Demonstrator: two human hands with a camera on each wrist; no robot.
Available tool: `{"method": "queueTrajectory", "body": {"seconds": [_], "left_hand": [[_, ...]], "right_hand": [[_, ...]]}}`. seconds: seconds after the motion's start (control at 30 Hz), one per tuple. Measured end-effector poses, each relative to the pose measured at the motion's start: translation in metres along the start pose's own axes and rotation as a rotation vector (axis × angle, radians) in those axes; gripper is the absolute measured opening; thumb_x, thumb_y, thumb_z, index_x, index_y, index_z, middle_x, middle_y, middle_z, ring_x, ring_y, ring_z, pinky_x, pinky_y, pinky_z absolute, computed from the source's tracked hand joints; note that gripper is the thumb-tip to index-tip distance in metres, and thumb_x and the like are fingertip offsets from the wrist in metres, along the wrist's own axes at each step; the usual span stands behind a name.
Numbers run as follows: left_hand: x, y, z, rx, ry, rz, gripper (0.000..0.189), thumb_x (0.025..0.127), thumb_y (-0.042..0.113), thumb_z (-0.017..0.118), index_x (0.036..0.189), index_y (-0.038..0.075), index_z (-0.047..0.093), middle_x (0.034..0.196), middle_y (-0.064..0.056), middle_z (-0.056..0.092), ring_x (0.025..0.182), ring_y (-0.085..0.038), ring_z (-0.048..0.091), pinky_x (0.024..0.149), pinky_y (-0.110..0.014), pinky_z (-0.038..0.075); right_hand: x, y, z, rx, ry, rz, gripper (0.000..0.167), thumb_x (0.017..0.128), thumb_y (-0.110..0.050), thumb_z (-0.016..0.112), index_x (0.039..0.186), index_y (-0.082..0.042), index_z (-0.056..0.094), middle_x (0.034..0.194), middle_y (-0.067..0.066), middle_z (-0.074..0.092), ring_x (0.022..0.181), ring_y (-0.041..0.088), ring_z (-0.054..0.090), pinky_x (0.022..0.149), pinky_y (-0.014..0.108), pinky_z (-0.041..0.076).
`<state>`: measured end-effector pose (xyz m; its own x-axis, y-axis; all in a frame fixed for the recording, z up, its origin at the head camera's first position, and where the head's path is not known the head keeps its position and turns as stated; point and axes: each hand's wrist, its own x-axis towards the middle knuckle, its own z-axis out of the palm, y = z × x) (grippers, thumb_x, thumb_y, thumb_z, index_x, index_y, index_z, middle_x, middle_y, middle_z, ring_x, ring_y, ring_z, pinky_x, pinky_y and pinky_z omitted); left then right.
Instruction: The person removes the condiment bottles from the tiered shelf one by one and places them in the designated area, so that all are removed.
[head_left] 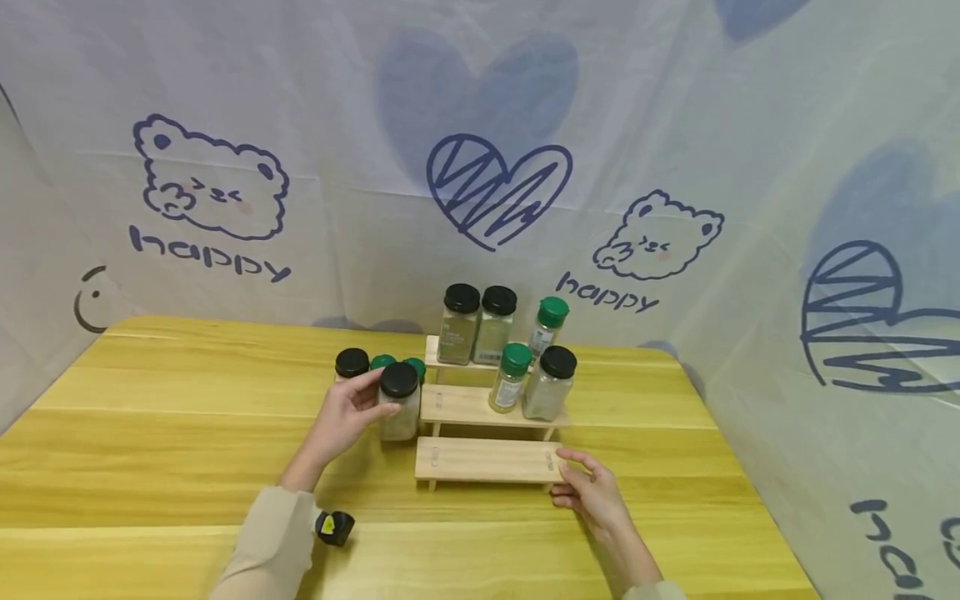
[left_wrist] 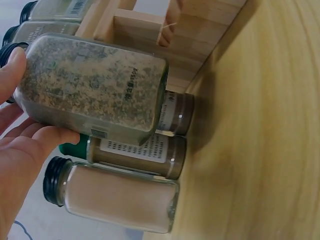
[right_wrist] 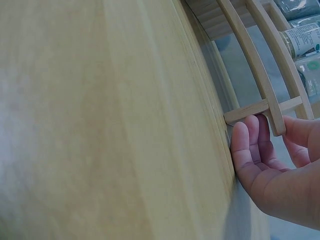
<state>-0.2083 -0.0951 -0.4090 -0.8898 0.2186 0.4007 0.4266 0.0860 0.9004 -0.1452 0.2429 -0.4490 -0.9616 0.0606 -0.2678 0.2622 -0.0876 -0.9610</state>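
Note:
My left hand (head_left: 341, 425) holds a square glass spice jar (head_left: 400, 417) by its black lid, just left of a three-step wooden rack (head_left: 487, 462). Green and tan flakes fill this jar in the left wrist view, where its base hangs off the tabletop. Behind it stand a black-lidded jar of pale powder (left_wrist: 120, 195) and two green-capped bottles, one bottle (left_wrist: 135, 155) partly covered by the held jar. At the rack's lowest step, my right hand (head_left: 596, 496) pinches the right end, thumb on top and fingers curled under, as the right wrist view shows.
Two black-lidded jars (head_left: 459, 333) and a green-capped bottle (head_left: 551, 317) stand on the top step. On the middle step are another green-capped bottle (head_left: 510, 387) and a black-lidded jar (head_left: 550, 387), toward the right. A printed cloth (head_left: 360, 208) hangs behind the wooden table (head_left: 187, 417).

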Motion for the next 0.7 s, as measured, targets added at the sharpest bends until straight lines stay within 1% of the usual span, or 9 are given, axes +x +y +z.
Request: {"method": "queueTrajectory", "body": {"seconds": [0.27,0.53,0.7], "left_hand": [[-0.0017,-0.0055,0.004,-0.017,0.022,-0.083,0.049,0.074,-0.011,0.065,0.118,-0.018,0.044,0.115,-0.034,0.048,0.104,-0.041,0.05,0.084,-0.031,0.044],[-0.0023,-0.0074,0.008,0.004,0.028,-0.155,0.049,0.075,-0.01,0.064,0.119,-0.018,0.043,0.117,-0.034,0.046,0.107,-0.041,0.048,0.086,-0.033,0.043],[-0.003,-0.009,0.0095,0.011,0.036,-0.173,0.048,0.075,-0.01,0.064,0.118,-0.018,0.044,0.117,-0.034,0.046,0.108,-0.041,0.048,0.087,-0.034,0.042]], "right_hand": [[0.0,-0.0004,0.0003,0.002,-0.008,-0.005,0.034,0.089,0.001,0.049,0.122,0.008,0.044,0.07,0.01,0.059,0.061,0.016,0.059,0.057,0.025,0.052],[-0.0003,-0.0008,0.0003,-0.005,0.001,-0.005,0.032,0.089,0.002,0.048,0.12,0.009,0.045,0.07,0.009,0.059,0.061,0.016,0.059,0.057,0.026,0.052],[-0.0005,-0.0008,0.0007,-0.008,0.01,-0.002,0.031,0.089,0.003,0.048,0.12,0.009,0.045,0.071,0.007,0.06,0.061,0.017,0.059,0.057,0.027,0.052]]}}
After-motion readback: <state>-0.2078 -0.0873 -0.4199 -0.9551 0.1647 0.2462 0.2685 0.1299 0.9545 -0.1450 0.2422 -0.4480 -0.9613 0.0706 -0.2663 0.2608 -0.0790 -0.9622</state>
